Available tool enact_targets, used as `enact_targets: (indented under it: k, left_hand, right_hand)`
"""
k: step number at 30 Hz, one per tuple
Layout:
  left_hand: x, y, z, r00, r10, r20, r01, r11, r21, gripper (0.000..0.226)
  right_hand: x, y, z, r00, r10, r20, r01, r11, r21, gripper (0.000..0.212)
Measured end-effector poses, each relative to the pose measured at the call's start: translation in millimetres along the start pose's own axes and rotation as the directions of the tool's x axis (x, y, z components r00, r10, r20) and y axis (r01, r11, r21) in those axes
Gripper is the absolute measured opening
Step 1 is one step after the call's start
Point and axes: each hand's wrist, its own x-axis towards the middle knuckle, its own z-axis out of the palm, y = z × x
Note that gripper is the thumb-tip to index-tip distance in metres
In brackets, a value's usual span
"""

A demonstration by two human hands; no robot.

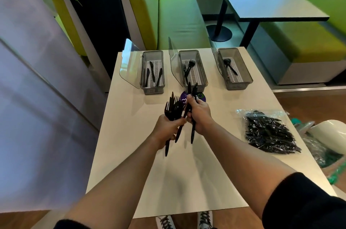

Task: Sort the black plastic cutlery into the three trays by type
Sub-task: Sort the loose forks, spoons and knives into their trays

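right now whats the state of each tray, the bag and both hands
left tray: lid up, holds knives
middle tray: lid up, holds forks
right tray: lid up, one spoon inside
bag: lying flat, full of cutlery
left hand: gripping mixed bunch
right hand: gripping a few pieces

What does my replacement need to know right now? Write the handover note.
Left hand: grips a mixed bunch, forks showing.
Right hand: grips a few pieces, apparently knives, just pulled from the bunch.
Left tray: a few knives. Middle tray: a few forks. Right tray: a spoon or two. All three lids are open.
Bag on the table's right side is still full of cutlery.
Done: a first few pieces sorted.
Left: drop the right hand's pieces in their tray, sort the bunch, then the bag.
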Motion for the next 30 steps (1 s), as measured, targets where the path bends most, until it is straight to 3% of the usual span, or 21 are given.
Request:
enact_targets:
  k: [8, 12, 16, 21, 30]
  left_hand:
    - [-12, -8, 10, 1.000, -0.002, 0.025, 0.006, 0.990, -0.143, 0.025]
    - [-18, -11, 12, 0.998, -0.037, 0.046, 0.050, 0.950, -0.310, 0.032]
    - [-17, -14, 9, 0.998, -0.017, 0.063, 0.034, 0.961, -0.275, 0.032]
    - [-15, -11, 7, 0.999, -0.015, 0.043, 0.025, 0.969, -0.244, 0.018]
    - [-9, -4, 1, 0.990, -0.016, 0.141, 0.046, 0.977, -0.210, 0.006]
  right_hand:
    - [-6, 10, 22, 0.983, 0.125, -0.134, -0.106, 0.984, 0.142, 0.027]
    - [-6, 16, 22, 0.985, 0.084, -0.154, -0.071, 0.994, 0.087, 0.028]
    - [-6, 21, 22, 0.983, 0.062, -0.173, -0.058, 0.998, 0.024, 0.029]
    - [-13, 22, 23, 0.993, 0.090, -0.079, -0.085, 0.994, 0.064, 0.025]
    - [-24, 16, 17, 0.992, 0.110, 0.060, -0.113, 0.992, 0.048, 0.017]
